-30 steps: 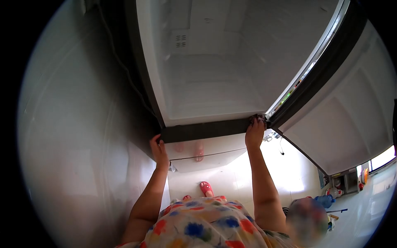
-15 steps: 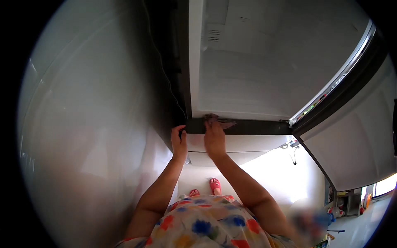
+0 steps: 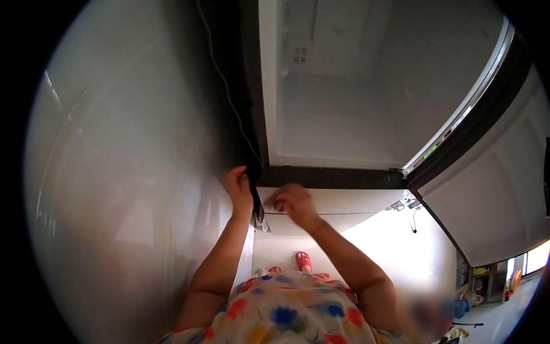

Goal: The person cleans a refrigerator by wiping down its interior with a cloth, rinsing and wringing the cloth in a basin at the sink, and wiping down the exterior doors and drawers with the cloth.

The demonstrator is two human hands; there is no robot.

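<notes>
My right hand [image 3: 297, 205], blurred by motion, is closed round a bunched greyish-pink cloth [image 3: 273, 202], in front of the white panel [image 3: 344, 200] below the open refrigerator compartment [image 3: 338, 114]. My left hand [image 3: 239, 192] is at the dark gap [image 3: 252, 155] between the glossy wall and the refrigerator's left side. Its fingers are loosely bent and apart, with nothing visible in them. Between the two hands runs the dark lower frame edge [image 3: 332, 178] of the compartment.
The refrigerator door [image 3: 487, 172] stands open on the right. A glossy pale wall [image 3: 126, 172] rises close on the left. A thin cable [image 3: 226, 86] hangs in the gap. Shelving [image 3: 487, 285] and bottles are at the lower right.
My right hand has lifted the cloth off the dark frame edge and moved it down towards me. My left hand has shifted slightly left, off the refrigerator's corner.
</notes>
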